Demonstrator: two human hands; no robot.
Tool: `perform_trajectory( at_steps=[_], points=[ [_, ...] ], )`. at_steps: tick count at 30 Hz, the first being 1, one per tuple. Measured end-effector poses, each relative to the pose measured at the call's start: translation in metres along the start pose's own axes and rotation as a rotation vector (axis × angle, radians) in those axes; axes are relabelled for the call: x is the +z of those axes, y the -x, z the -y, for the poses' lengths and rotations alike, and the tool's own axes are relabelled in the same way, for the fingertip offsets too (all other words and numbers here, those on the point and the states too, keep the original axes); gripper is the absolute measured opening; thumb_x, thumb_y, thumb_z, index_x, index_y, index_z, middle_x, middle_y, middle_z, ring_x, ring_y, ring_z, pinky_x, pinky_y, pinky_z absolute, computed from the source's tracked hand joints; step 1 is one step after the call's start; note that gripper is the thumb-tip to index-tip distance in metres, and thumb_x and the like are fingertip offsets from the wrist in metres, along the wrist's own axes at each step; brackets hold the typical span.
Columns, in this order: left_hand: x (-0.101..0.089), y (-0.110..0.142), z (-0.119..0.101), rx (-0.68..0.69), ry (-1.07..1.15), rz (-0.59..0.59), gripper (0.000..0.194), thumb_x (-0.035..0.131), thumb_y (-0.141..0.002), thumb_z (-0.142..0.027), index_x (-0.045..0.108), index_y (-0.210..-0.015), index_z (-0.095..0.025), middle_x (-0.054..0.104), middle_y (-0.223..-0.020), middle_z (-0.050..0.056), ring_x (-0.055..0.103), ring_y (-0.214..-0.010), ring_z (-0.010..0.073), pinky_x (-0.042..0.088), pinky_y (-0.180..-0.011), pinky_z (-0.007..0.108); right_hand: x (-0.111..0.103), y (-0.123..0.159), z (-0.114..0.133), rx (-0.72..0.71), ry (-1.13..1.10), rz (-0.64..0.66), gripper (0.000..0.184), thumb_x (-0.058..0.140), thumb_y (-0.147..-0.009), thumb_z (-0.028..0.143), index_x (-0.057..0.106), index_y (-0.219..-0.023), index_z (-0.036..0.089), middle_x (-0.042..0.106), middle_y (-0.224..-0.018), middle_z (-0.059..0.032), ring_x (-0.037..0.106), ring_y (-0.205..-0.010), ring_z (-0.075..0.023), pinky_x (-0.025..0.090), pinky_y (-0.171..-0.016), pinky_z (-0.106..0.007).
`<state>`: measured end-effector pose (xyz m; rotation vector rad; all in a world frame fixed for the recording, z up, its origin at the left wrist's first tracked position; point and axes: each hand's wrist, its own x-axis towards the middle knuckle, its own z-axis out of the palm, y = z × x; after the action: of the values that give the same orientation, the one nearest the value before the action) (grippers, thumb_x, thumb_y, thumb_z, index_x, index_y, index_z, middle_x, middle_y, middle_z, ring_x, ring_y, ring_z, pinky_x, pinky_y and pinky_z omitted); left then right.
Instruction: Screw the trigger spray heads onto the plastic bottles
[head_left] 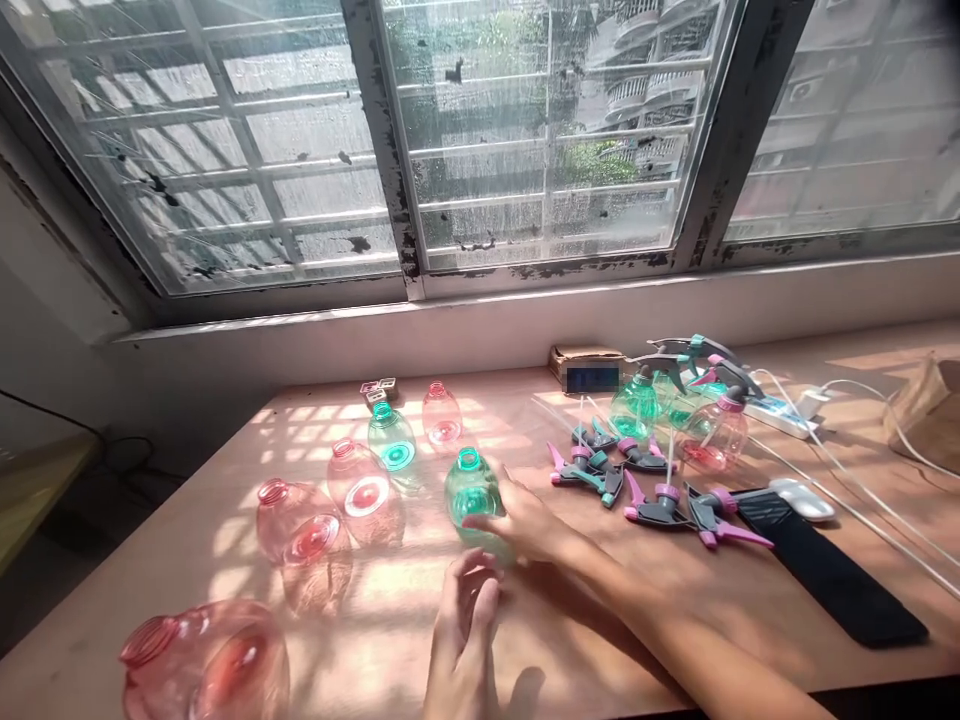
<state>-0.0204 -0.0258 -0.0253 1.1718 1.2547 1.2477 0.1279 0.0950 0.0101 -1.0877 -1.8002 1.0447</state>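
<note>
My right hand (529, 525) is wrapped around a clear green bottle (463, 488), its thumb across the front and its fingers on the right side. The bottle stands upright, with no cap on its neck. Just below it, my left hand (465, 630) has loosely curled fingers, held apart with nothing in them. Left of my hands, another open-necked green bottle (390, 435) stands among several pink bottles (358, 485), the nearest (206, 660) at the lower left. Grey trigger spray heads (592, 465) with pink or green parts lie right of my right hand.
At the back right stand green spray bottles (634, 408) and a pink one (714, 435) with heads on. Nearby are a cardboard box (589, 356), a black strip (840, 575), a white mouse (804, 499), white cables, a power strip (784, 418) and a paper bag (926, 415).
</note>
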Motion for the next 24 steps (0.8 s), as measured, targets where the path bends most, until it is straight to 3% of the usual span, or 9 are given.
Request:
perform_trajectory(
  at_steps=[3,5,7,9,11,13,18,21,24],
  points=[
    [0.001,-0.002,0.009,0.054,-0.022,-0.163,0.052,0.075,-0.088,-0.065,0.060,-0.125,-0.031,0.066,-0.129,0.006,0.069,-0.119,0.0317,0.061,-0.099,0.047,-0.005,0.052,0.001,0.023,-0.001,-0.005,0.081,0.079,-0.093,0.045,0.041,-0.163,0.027,0.057,-0.161,-0.0132,0.052,-0.149,-0.0353,0.041,-0.123,-0.055],
    [0.002,-0.002,0.012,0.140,-0.075,-0.257,0.060,0.088,-0.078,-0.057,0.061,-0.125,-0.032,0.058,-0.146,0.007,0.060,-0.134,0.0354,0.053,-0.112,0.052,-0.001,0.083,-0.004,0.065,-0.014,-0.046,0.082,0.074,-0.097,0.047,0.034,-0.166,0.028,0.051,-0.166,-0.0139,0.046,-0.155,-0.0359,0.038,-0.126,-0.057],
    [0.004,-0.001,0.013,0.223,-0.106,-0.205,0.069,0.094,-0.074,-0.048,0.061,-0.133,-0.033,0.050,-0.160,0.008,0.047,-0.150,0.0382,0.041,-0.124,0.054,0.010,0.106,-0.013,0.155,-0.055,-0.132,0.087,0.074,-0.095,0.050,0.031,-0.168,0.030,0.045,-0.172,-0.0136,0.040,-0.159,-0.0370,0.034,-0.129,-0.059],
    [0.005,-0.001,0.014,0.226,-0.066,-0.029,0.084,0.095,-0.073,-0.039,0.054,-0.147,-0.036,0.053,-0.161,0.009,0.049,-0.152,0.0384,0.044,-0.124,0.051,0.026,0.120,-0.024,0.157,0.000,-0.236,0.089,0.073,-0.094,0.051,0.031,-0.169,0.030,0.050,-0.168,-0.0144,0.048,-0.154,-0.0392,0.044,-0.124,-0.057],
    [0.005,-0.002,0.017,0.149,0.006,0.148,0.099,0.095,-0.072,-0.031,0.044,-0.156,-0.038,0.059,-0.158,0.010,0.054,-0.148,0.0380,0.050,-0.119,0.048,0.039,0.126,-0.031,0.169,0.113,-0.324,0.088,0.072,-0.093,0.053,0.032,-0.168,0.030,0.053,-0.166,-0.0150,0.052,-0.151,-0.0420,0.049,-0.121,-0.059],
    [0.003,-0.002,0.020,0.093,0.020,0.202,0.097,0.090,-0.078,-0.034,0.040,-0.160,-0.037,0.062,-0.156,0.011,0.057,-0.146,0.0381,0.050,-0.119,0.050,0.045,0.127,-0.031,0.159,0.171,-0.347,0.090,0.073,-0.092,0.053,0.033,-0.169,0.029,0.053,-0.166,-0.0160,0.053,-0.150,-0.0434,0.050,-0.120,-0.060],
    [-0.002,-0.004,0.021,0.072,-0.010,0.125,0.082,0.082,-0.086,-0.045,0.046,-0.158,-0.030,0.050,-0.169,0.011,0.041,-0.160,0.0365,0.030,-0.133,0.051,0.038,0.126,-0.027,0.138,0.103,-0.174,0.099,0.076,-0.084,0.036,0.031,-0.171,0.020,0.047,-0.171,-0.0177,0.047,-0.155,-0.0402,0.045,-0.124,-0.055],
    [-0.003,-0.007,0.021,0.053,0.034,0.077,0.080,0.084,-0.083,-0.042,0.049,-0.154,-0.029,0.051,-0.168,0.012,0.040,-0.160,0.0366,0.030,-0.133,0.053,0.038,0.127,-0.034,0.123,0.118,-0.091,0.116,0.085,-0.074,0.033,0.026,-0.173,0.019,0.044,-0.173,-0.0175,0.044,-0.157,-0.0405,0.041,-0.127,-0.055],
    [-0.004,-0.012,0.024,0.069,0.062,0.010,0.093,0.090,-0.074,-0.044,0.046,-0.154,-0.029,0.050,-0.167,0.014,0.039,-0.160,0.0412,0.030,-0.133,0.056,0.047,0.127,-0.046,0.090,0.169,-0.099,0.121,0.087,-0.071,0.029,0.024,-0.174,0.022,0.043,-0.173,-0.0162,0.044,-0.157,-0.0429,0.038,-0.128,-0.059]
  ],
)
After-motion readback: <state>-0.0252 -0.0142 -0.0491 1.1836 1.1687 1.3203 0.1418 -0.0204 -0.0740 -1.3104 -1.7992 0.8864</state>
